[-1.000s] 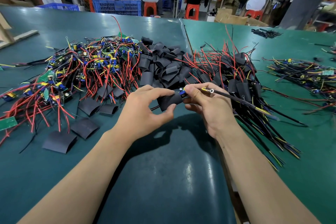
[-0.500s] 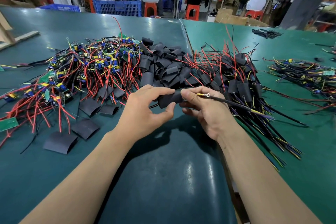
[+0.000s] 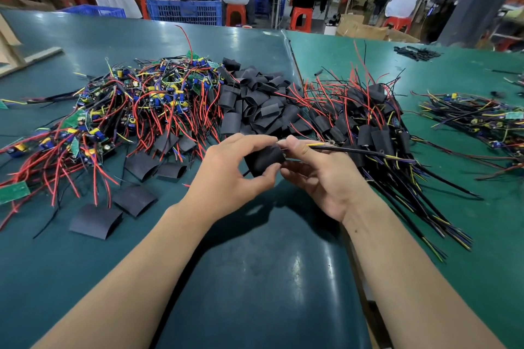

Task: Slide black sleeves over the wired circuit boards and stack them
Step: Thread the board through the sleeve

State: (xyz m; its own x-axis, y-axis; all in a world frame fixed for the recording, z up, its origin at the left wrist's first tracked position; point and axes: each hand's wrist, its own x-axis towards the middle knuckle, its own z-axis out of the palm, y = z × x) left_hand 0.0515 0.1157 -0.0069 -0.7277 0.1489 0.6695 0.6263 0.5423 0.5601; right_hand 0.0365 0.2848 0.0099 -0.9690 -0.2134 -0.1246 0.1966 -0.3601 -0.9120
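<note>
Blue board end now hidden inside sleeve [image 3: 265,160]; left hand [image 3: 229,173] grips sleeve, right hand [image 3: 317,176] pinches wires [image 3: 354,150]: ready to stack.

A black sleeve [image 3: 265,160] sat pinched between both hands above the table, its board hidden inside, black and yellow wires [image 3: 365,151] trailing right. Bare wired boards [image 3: 136,105] lay heaped left, loose sleeves [image 3: 255,102] mid-table, sleeved boards [image 3: 374,127] stacked right.

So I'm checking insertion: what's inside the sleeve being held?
Wires exit the black sleeve rightward, pinched by the right hand; the left hand grips it. Any board inside is covered.
</note>
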